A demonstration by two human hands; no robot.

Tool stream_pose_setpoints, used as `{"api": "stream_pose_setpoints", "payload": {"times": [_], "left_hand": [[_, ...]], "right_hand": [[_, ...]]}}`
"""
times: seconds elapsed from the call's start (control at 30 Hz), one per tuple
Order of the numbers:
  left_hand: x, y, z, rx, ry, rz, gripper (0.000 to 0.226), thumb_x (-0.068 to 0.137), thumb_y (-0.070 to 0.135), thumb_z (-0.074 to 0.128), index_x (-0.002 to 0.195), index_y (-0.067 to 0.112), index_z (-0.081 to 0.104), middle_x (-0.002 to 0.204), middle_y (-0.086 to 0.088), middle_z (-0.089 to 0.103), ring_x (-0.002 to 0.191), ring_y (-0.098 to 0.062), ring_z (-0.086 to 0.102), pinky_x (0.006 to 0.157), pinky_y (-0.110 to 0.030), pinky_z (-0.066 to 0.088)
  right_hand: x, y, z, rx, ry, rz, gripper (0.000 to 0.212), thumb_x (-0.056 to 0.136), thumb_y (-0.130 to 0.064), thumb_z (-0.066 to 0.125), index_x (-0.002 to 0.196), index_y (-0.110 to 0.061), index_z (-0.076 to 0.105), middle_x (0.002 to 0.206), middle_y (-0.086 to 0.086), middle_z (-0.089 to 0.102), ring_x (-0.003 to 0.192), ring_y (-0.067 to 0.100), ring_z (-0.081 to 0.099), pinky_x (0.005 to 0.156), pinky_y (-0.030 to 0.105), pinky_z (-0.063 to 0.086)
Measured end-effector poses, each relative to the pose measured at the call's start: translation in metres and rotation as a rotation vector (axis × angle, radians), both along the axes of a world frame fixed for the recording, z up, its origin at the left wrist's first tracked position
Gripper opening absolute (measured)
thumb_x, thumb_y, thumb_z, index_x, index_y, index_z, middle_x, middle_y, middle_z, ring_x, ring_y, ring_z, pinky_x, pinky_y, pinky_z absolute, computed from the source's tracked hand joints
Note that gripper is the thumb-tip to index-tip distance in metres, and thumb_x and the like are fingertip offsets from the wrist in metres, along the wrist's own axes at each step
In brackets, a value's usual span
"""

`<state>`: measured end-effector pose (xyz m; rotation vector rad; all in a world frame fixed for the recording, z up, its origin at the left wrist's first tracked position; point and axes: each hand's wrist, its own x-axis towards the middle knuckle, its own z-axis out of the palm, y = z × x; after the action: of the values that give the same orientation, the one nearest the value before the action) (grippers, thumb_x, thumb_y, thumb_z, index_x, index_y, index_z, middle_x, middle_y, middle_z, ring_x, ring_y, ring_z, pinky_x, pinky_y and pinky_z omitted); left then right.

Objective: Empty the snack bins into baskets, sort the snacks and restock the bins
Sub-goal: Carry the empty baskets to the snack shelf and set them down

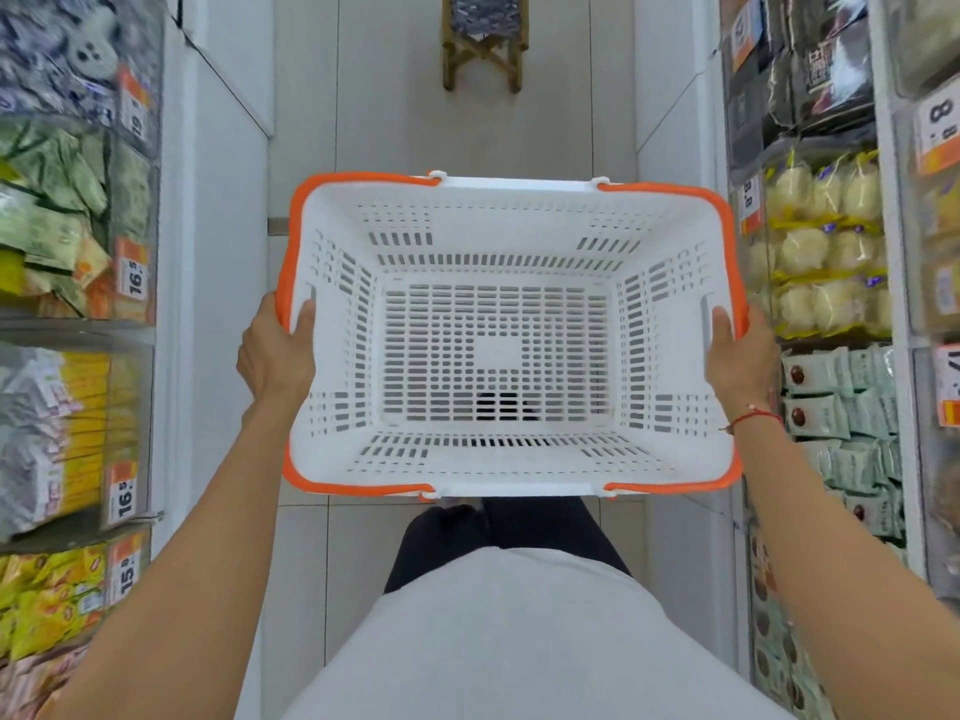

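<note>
A white basket (498, 350) with orange handles (675, 192) is held up in the air over the floor (363, 96), between the two hands. Nothing is seen inside it, and the floor can be seen through the slots in its bottom. The left hand (278, 350) is curled round the left rim of the basket, with the thumb laid inside on the white wall and the other fingers hidden under the orange handle. The right hand (740, 356) is curled round the right rim in the same way, with the thumb inside and the rest of the fingers hidden behind the edge. A thin red string (756, 415) is worn on the right wrist. Just outside the left hand, clear snack bins (78, 226) are stacked, filled with green packets, yellow packets and white packets, and orange price tags (132, 275) are stuck on their fronts. Just outside the right hand, more bins are seen, filled with round pale yellow snacks (826, 252), and below them with small pale green packets (852, 407). Far ahead of both hands, past the basket, a small wooden stool (485, 44) is stood on the floor. Below the basket, near the arms, a grey shirt and dark trousers are seen.
</note>
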<state>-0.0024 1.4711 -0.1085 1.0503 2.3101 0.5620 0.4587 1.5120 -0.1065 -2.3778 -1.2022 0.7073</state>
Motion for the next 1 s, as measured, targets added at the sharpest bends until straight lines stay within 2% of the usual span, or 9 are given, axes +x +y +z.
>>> {"api": "stream_pose_setpoints", "payload": {"times": [0.13,0.23,0.4,0.47,0.57,0.67,0.83,1.0], "left_hand": [[0.009,0.068,0.009,0.017,0.017,0.01,0.044,0.098,0.049,0.047,0.111,0.009,0.058,0.105,-0.006,0.065,0.084,-0.021,0.057,0.074,-0.032,0.043],[0.015,0.12,0.015,0.035,0.028,0.025,0.042,0.098,0.047,0.047,0.108,0.008,0.058,0.101,-0.005,0.064,0.083,-0.019,0.054,0.073,-0.031,0.04],[0.011,0.21,0.018,0.067,0.029,0.028,0.042,0.098,0.048,0.047,0.111,0.009,0.058,0.107,-0.009,0.066,0.086,-0.021,0.058,0.075,-0.033,0.044],[0.006,0.25,0.018,0.077,0.038,0.022,0.042,0.098,0.049,0.047,0.111,0.01,0.058,0.105,-0.008,0.067,0.087,-0.023,0.059,0.075,-0.034,0.045],[-0.003,0.312,0.013,0.082,0.029,0.008,0.042,0.098,0.049,0.047,0.112,0.011,0.058,0.103,-0.007,0.067,0.087,-0.027,0.063,0.078,-0.039,0.05],[-0.014,0.376,0.007,0.087,0.008,-0.007,0.043,0.098,0.05,0.047,0.11,0.011,0.059,0.102,-0.008,0.067,0.085,-0.027,0.063,0.076,-0.04,0.052],[-0.026,0.488,0.009,0.074,0.018,-0.06,0.04,0.098,0.047,0.047,0.107,0.009,0.057,0.101,-0.007,0.065,0.082,-0.022,0.056,0.073,-0.034,0.044],[-0.029,0.6,0.015,0.077,0.046,-0.143,0.042,0.098,0.048,0.047,0.106,0.008,0.055,0.098,-0.008,0.064,0.083,-0.025,0.058,0.072,-0.036,0.044]], "right_hand": [[0.007,0.071,0.005,-0.012,0.009,-0.005,0.034,0.101,-0.033,0.045,0.118,-0.005,0.055,0.11,0.013,0.062,0.097,0.029,0.057,0.078,0.031,0.039],[0.01,0.13,0.01,0.004,0.011,0.012,0.037,0.101,-0.035,0.045,0.122,-0.006,0.053,0.118,0.016,0.062,0.105,0.034,0.057,0.083,0.036,0.042],[0.012,0.225,0.015,0.034,-0.007,0.02,0.034,0.101,-0.032,0.045,0.12,-0.006,0.055,0.118,0.018,0.061,0.105,0.035,0.058,0.081,0.033,0.041],[0.009,0.261,0.016,0.033,-0.011,0.013,0.033,0.101,-0.034,0.044,0.118,-0.007,0.054,0.114,0.016,0.062,0.101,0.034,0.058,0.081,0.038,0.044],[0.002,0.315,0.017,0.04,0.001,0.01,0.03,0.101,-0.033,0.044,0.111,-0.006,0.053,0.108,0.016,0.062,0.094,0.032,0.057,0.077,0.037,0.043],[-0.008,0.373,0.018,0.041,-0.037,0.006,0.033,0.101,-0.034,0.045,0.112,-0.004,0.054,0.111,0.02,0.062,0.101,0.039,0.058,0.084,0.045,0.045],[-0.023,0.463,0.02,0.057,-0.046,-0.037,0.039,0.101,-0.034,0.045,0.124,-0.004,0.052,0.119,0.021,0.061,0.108,0.039,0.057,0.088,0.045,0.045],[-0.026,0.534,0.018,0.056,-0.006,-0.15,0.036,0.1,-0.035,0.045,0.118,-0.006,0.055,0.114,0.02,0.063,0.104,0.039,0.059,0.089,0.045,0.045]]}}
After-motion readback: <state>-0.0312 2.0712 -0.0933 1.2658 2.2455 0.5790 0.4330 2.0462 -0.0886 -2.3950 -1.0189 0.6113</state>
